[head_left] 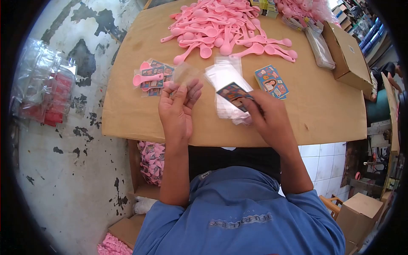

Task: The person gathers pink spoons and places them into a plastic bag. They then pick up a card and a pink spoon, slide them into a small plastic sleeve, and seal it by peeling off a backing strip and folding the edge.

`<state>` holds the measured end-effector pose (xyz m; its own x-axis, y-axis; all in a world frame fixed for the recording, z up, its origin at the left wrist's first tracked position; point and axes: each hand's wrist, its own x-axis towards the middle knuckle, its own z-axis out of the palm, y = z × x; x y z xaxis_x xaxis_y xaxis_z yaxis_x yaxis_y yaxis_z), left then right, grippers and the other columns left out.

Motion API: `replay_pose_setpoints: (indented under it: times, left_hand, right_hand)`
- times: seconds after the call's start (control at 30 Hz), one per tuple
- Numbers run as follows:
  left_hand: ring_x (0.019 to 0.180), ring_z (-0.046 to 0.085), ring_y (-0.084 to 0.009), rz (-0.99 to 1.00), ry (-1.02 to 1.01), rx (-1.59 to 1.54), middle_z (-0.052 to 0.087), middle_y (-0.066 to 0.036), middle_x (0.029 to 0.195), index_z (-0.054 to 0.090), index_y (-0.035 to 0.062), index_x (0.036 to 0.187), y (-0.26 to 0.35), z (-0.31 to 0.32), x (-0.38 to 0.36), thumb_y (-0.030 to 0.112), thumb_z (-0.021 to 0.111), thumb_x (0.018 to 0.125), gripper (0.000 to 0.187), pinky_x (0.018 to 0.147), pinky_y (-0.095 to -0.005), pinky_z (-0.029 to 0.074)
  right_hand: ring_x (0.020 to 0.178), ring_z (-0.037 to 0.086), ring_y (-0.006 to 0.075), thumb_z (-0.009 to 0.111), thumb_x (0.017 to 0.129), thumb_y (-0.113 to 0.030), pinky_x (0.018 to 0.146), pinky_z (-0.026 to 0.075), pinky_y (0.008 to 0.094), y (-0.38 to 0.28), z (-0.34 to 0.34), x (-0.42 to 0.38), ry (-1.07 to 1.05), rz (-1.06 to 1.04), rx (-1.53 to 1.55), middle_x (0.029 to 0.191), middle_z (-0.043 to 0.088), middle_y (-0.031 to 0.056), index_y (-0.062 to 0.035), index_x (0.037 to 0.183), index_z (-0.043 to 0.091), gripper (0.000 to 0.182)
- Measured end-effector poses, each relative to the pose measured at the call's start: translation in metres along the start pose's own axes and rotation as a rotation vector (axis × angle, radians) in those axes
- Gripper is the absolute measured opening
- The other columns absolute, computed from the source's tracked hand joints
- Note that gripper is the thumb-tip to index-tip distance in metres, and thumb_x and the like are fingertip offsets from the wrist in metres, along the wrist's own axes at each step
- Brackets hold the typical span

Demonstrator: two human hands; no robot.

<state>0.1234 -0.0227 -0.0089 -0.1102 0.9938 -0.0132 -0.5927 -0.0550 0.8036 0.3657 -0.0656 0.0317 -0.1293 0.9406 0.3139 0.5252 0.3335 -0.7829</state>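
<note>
My left hand (180,104) pinches a small clear plastic bag (187,73) by its edge, above the table. In my right hand (267,117) is a printed card (233,94), dark with a colourful picture, tilted over a stack of clear plastic bags (225,72). Left of my left hand lie packed pink spoons (148,79) with cards in clear bags. Beyond my right hand rests a small stack of blue printed cards (273,83). A large heap of pink spoons (212,27) covers the far part of the table.
The table (127,114) has a brown covering. An open cardboard box (348,57) stands at its right edge, beside a clear-wrapped pack (319,49). Clear bags (42,85) hang on the left wall. Below the table, a box holds pink packed items (151,161). Part of another person (393,72) shows far right.
</note>
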Motion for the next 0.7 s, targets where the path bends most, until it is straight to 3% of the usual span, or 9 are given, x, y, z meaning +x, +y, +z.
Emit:
replay_pose_setpoints:
  times: [0.17,0.27,0.37,0.57,0.7]
  left_hand:
    - [0.123,0.072,-0.0327,-0.086,0.015,-0.076,0.068,-0.024,0.136,0.054,-0.0004,0.14,-0.007,0.016,-0.006,0.008,0.061,0.109,0.033,0.099,-0.0373,0.064]
    - [0.125,0.071,-0.0305,-0.103,-0.075,-0.067,0.068,-0.022,0.136,0.052,-0.0014,0.145,-0.007,0.036,-0.018,0.008,0.061,0.109,0.038,0.099,-0.0383,0.064]
    - [0.125,0.07,-0.0274,-0.054,-0.121,-0.008,0.069,-0.02,0.135,0.054,-0.0018,0.143,-0.013,0.053,-0.028,0.009,0.061,0.109,0.036,0.1,-0.0395,0.065]
    - [0.118,0.071,-0.0211,-0.088,-0.172,0.012,0.07,-0.017,0.131,0.056,-0.0036,0.143,-0.02,0.057,-0.034,0.01,0.063,0.108,0.038,0.098,-0.0392,0.064]
    - [0.109,0.074,-0.0197,-0.084,-0.179,-0.027,0.075,-0.017,0.119,0.059,-0.007,0.137,-0.022,0.059,-0.036,0.012,0.063,0.109,0.034,0.095,-0.0363,0.063]
  right_hand:
    - [0.069,0.066,0.0159,0.072,0.103,-0.014,0.066,0.052,0.0315,-0.007,-0.013,-0.009,0.063,0.25,0.161,0.083,0.073,0.0094,0.0025,0.114,0.072,0.02]
    - [0.068,0.059,0.0047,0.072,0.105,-0.019,0.061,0.047,0.025,0.003,-0.009,-0.009,0.048,0.273,0.405,0.081,0.069,0.0013,0.0022,0.112,0.072,0.023]
    - [0.064,0.056,0.0029,0.072,0.106,-0.019,0.056,0.044,0.0231,0.002,-0.01,-0.006,0.009,0.381,0.585,0.079,0.067,-0.0017,0.0013,0.112,0.072,0.021]
    - [0.062,0.056,0.0025,0.072,0.105,-0.02,0.054,0.046,0.0228,-0.003,-0.008,-0.007,0.045,0.372,0.662,0.079,0.067,-0.0016,0.001,0.112,0.072,0.022]
    - [0.065,0.06,0.0039,0.072,0.105,-0.019,0.058,0.048,0.0221,0.0,-0.016,-0.007,-0.133,0.351,0.563,0.081,0.068,-0.001,0.0006,0.116,0.071,0.022]
